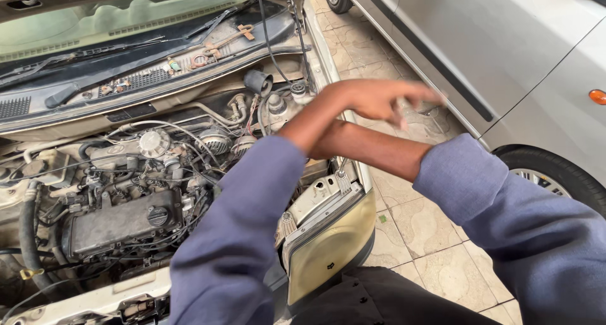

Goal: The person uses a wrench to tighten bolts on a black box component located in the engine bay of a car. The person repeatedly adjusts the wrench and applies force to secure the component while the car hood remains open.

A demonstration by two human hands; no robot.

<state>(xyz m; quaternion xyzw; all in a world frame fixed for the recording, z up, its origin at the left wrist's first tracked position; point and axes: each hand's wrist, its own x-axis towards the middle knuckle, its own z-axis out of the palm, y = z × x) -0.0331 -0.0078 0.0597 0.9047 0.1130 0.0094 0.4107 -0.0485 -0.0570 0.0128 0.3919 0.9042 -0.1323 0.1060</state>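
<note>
My arms are crossed over the right corner of an open engine bay [126, 192]. My left hand [379, 100] reaches right past the fender, above the tiled floor; it is motion-blurred, with the fingers drawn together, and I cannot make out anything in it. My right forearm [379, 151] runs leftward under the left one, and its hand is hidden behind my left arm. Both sleeves are blue-grey. Below the arms sits a yellowed headlight [328, 249].
A black engine cover [120, 224] lies amid hoses and wires. Rusty wrenches [230, 38] rest on the cowl below the windscreen. A silver car [505, 60] with its wheel [555, 173] stands close on the right, across a strip of tiled floor [429, 230].
</note>
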